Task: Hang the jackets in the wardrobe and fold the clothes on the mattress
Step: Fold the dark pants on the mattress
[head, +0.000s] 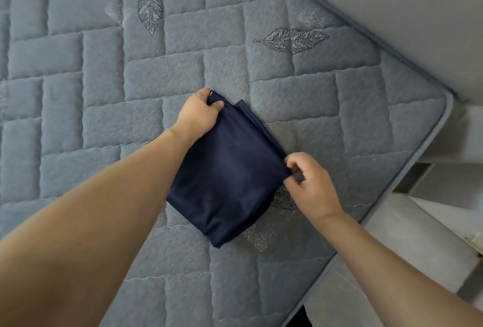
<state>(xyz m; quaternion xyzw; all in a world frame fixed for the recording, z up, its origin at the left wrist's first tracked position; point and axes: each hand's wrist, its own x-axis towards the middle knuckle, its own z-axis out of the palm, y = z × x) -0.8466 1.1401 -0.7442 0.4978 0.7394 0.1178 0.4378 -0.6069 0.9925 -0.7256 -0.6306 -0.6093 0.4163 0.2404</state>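
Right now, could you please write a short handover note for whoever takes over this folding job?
Left hand: grips the far corner of the navy garment.
Right hand: pinches its right-side corner.
Garment: folded into a compact rectangle, lying on the grey quilted mattress near its corner.
Done: this piece looks nearly folded.
Left: release or make a last fold. No jackets, wardrobe or other clothes are in view, so their status is unknown.

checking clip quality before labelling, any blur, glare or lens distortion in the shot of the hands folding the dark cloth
Head view: soft, even light, no glare. The navy cloth and both the left hand and right hand look sharp, with only faint shadow under the cloth. The wide-angle lens enlarges the near forearms, and the mattress sits tilted in the picture.
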